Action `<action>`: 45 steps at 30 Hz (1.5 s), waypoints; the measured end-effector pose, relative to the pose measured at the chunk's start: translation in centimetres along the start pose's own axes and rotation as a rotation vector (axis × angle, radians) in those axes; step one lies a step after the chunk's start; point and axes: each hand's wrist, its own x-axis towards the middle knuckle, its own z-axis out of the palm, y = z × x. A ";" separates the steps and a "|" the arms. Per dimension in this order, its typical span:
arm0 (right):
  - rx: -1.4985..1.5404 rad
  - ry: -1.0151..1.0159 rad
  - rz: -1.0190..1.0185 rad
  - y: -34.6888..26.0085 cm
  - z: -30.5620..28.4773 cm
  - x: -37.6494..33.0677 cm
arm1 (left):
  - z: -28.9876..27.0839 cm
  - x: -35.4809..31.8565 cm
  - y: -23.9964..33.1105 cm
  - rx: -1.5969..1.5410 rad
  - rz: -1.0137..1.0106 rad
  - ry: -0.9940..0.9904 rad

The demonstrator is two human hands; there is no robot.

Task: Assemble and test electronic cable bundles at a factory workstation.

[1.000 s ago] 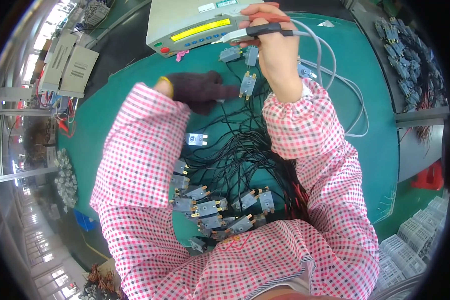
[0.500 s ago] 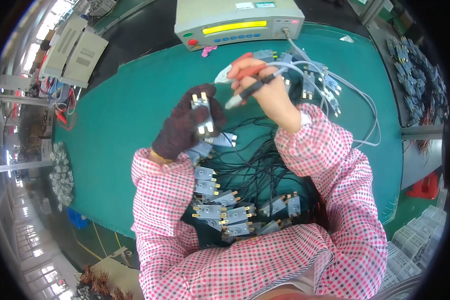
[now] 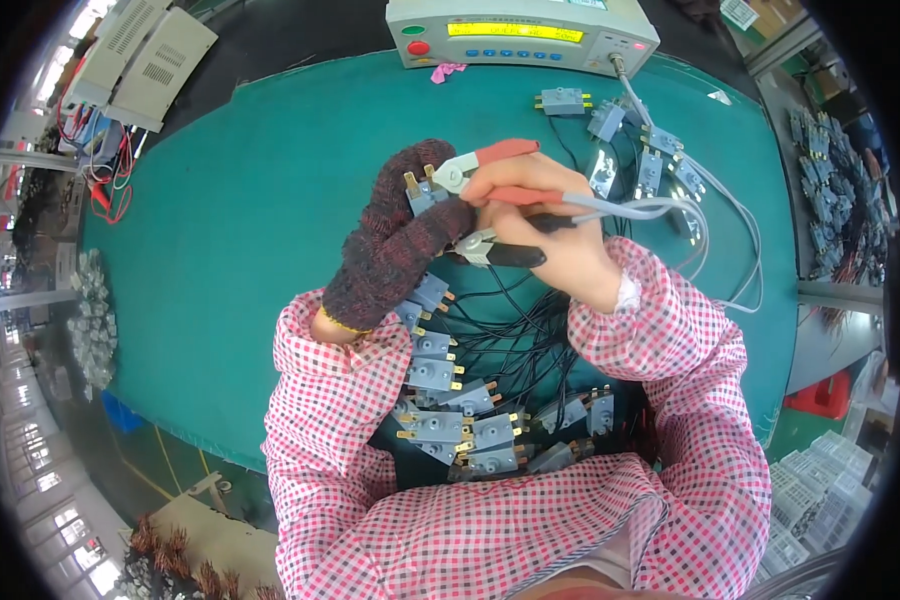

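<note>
My left hand (image 3: 390, 245), in a dark knitted glove, grips a small grey switch-like block (image 3: 422, 196) with brass tabs pointing up. My bare right hand (image 3: 550, 200) holds two crocodile clips together. The red-handled clip (image 3: 456, 172) has its jaw at one brass tab; whether it bites on it I cannot tell. Lower down, the black-handled clip (image 3: 478, 247) points at the glove's edge, where the block's other end is hidden. Several like grey blocks (image 3: 433, 374) with black leads (image 3: 515, 350) lie beneath and near my body.
At the back stands a tester (image 3: 520, 45) with a lit yellow display; grey cables (image 3: 735, 205) run from it to the clips. More grey blocks (image 3: 563, 100) lie at the back right. A pile of pale parts (image 3: 92, 320) sits at the left edge, and a red container (image 3: 820, 395) at the right.
Both clips have come down and left onto the block. My left hand has turned it, so its upper tabs meet the red clip. The tester's display now shows text. The view has shifted slightly.
</note>
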 end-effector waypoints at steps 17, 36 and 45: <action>-0.240 -0.023 -0.168 -0.4 -0.7 0.6 | 0.3 0.1 -0.1 0.051 0.017 -0.040; -0.065 0.044 -0.024 -0.3 -0.2 0.8 | 0.5 0.2 1.2 0.062 -0.104 -0.052; -0.042 0.037 -0.120 0.3 -0.6 0.7 | -0.1 0.4 0.2 -0.049 -0.050 -0.128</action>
